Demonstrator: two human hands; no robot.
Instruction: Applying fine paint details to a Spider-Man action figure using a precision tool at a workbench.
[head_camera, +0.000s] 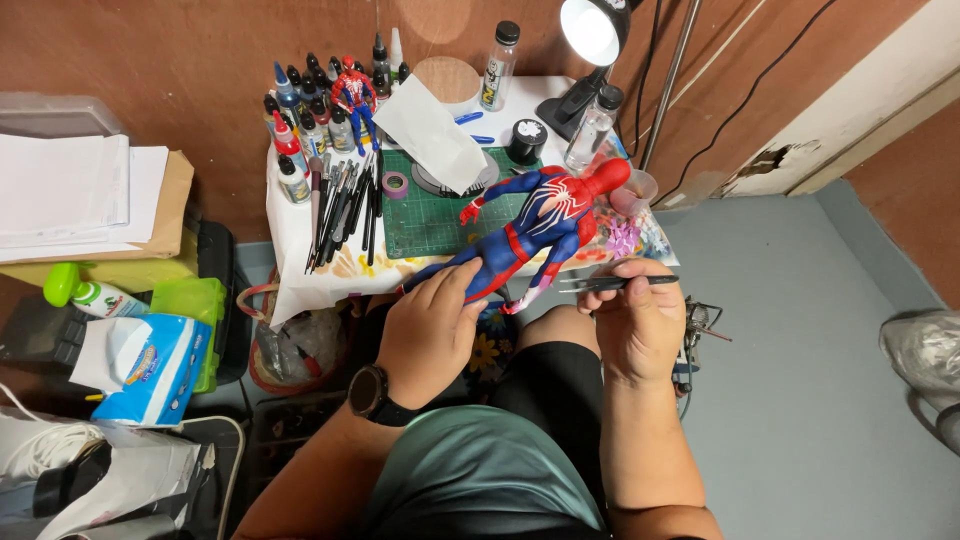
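Head view: red-blue figure (535, 225) in left hand (430, 330), tweezers (610, 284) in right hand (637, 325).

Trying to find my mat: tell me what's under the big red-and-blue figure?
The figure lies over a green cutting mat; the left hand covers its legs.

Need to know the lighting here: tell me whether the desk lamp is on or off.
On. The desk lamp has a head that glows bright white, angled down toward the small table.

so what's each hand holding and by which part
Left hand grips the red-and-blue action figure by its legs. Right hand pinches thin dark tweezers near their rear end.
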